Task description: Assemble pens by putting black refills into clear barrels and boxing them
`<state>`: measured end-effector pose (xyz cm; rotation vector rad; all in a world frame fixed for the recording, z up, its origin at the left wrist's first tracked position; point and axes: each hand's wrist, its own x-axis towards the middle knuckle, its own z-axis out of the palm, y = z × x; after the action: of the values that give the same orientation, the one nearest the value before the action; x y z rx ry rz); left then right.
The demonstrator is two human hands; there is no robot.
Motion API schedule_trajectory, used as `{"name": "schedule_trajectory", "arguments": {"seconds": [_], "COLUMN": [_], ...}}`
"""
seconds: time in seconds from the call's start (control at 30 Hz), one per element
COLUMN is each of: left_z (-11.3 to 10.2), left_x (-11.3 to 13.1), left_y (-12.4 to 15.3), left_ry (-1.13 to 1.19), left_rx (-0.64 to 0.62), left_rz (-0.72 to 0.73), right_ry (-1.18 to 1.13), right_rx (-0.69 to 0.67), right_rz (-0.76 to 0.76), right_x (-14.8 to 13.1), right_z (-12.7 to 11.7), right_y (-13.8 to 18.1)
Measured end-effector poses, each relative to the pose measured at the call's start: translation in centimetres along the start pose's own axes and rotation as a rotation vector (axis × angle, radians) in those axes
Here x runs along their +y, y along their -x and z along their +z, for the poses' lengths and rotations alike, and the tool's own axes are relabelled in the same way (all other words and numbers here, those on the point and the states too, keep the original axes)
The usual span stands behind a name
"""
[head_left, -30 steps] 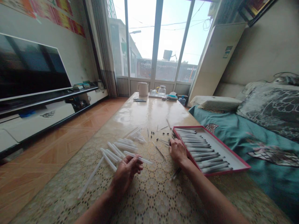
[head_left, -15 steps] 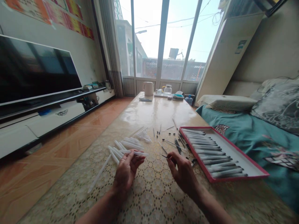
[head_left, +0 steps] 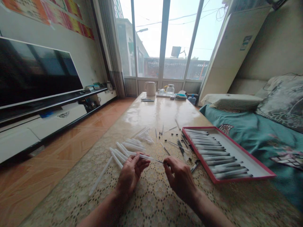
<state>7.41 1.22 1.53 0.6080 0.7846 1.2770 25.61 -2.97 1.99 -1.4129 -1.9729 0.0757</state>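
Between thumb and fingers, my left hand (head_left: 133, 168) pinches a translucent white pen barrel (head_left: 143, 156) that points to the right. My right hand (head_left: 178, 171) is closed on a thin dark pen refill (head_left: 159, 161), its tip at the barrel's open end; how far it sits inside I cannot tell. Loose white pen barrels (head_left: 134, 145) lie in a pile beyond my left hand. Past my right hand are scattered refills (head_left: 165, 148), small black caps (head_left: 172, 134) and dark pen parts (head_left: 181, 147).
A pink-rimmed tray (head_left: 246, 154) with a row of pens (head_left: 217, 151) stands on the right of the patterned table (head_left: 156, 201). A kettle (head_left: 150, 89) and a glass jug (head_left: 169, 90) are at the far end. A sofa (head_left: 236, 119) runs along the right side.
My right hand has moved left with the refill, bringing its tip to the end of the barrel. My left hand has shifted only slightly.
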Motion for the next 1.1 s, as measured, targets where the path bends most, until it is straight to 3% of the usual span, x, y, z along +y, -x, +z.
{"name": "schedule_trajectory", "arguments": {"seconds": [0.27,0.57,0.67,0.73,0.8,0.93,1.1], "left_z": [0.2,0.3,0.1,0.0,-0.1,-0.3,-0.3], "left_x": [-0.2,-0.7,-0.6,-0.3,0.0,0.6,0.7], "left_y": [0.2,0.5,0.3,0.1,0.0,0.0,0.1], "left_ry": [-0.053,-0.277,-0.195,-0.063,0.061,0.204,0.189], "left_rx": [-0.034,-0.291,-0.231,-0.119,-0.027,0.044,0.015], "left_rz": [-0.029,-0.095,-0.107,-0.135,-0.162,-0.137,-0.134], "right_ry": [0.008,-0.261,-0.270,-0.164,0.082,0.544,0.639], "right_rx": [-0.034,-0.001,0.030,0.122,0.162,-0.033,-0.228], "right_rz": [0.005,0.063,0.040,0.096,0.188,0.314,0.377], "right_x": [0.1,-0.9,-0.3,1.2,3.3,6.6,6.9], "right_z": [0.4,0.1,-0.9,-1.6,-2.3,-3.0,-2.9], "right_y": [-0.1,0.3,-0.4,-0.9,-1.2,-0.8,-0.3]}}
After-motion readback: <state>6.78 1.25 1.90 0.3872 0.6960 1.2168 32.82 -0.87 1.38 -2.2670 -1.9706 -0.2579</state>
